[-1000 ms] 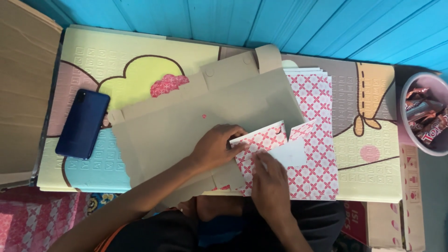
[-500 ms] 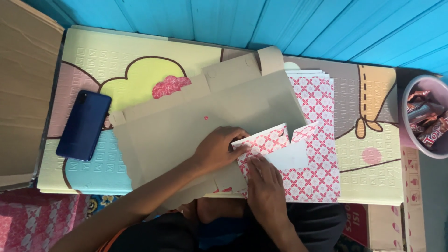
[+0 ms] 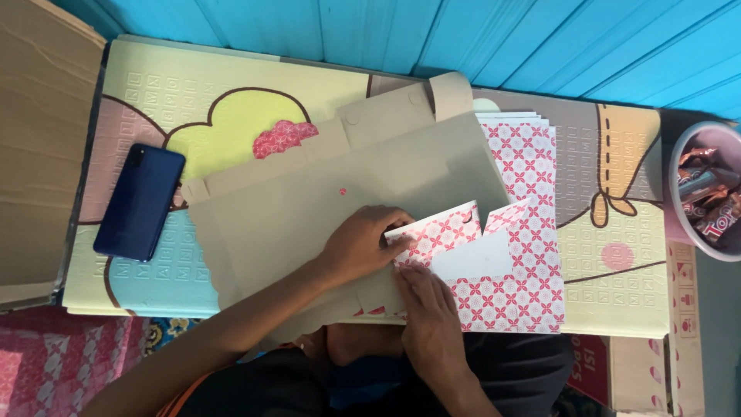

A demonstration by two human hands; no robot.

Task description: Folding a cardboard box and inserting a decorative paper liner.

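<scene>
The head camera looks straight down on a foam play mat (image 3: 231, 100) printed with pastel cartoon shapes, laid against a blue plank wall (image 3: 463, 31).

In the middle of the mat lies a large flat sheet of brown cardboard (image 3: 309, 208) with flaps along its upper edge. At its right edge sits a stack of paper sheets (image 3: 532, 162) patterned in red and white, partly tucked under the cardboard.

On top of that stack the person is working a single sheet of patterned paper (image 3: 463, 247), partly folded so that its plain white underside shows in the centre while two patterned flaps stand up along its top edge.

The left hand (image 3: 363, 243) rests flat on the cardboard with its fingertips pressing the left flap of the folded sheet. The right hand (image 3: 428, 313) lies just below, palm down, fingers stretched up onto the lower left part of the same sheet. The two hands are close together, nearly touching, both pressing down rather than gripping.

To the left on the mat lies a dark blue phone (image 3: 139, 202), face down and well apart from the hands. A small scrap of patterned paper (image 3: 284, 137) lies near the cardboard's upper flaps. At the right edge a bowl (image 3: 679, 224) holds wrapped sweets. More brown cardboard (image 3: 38, 139) lies along the far left.
</scene>
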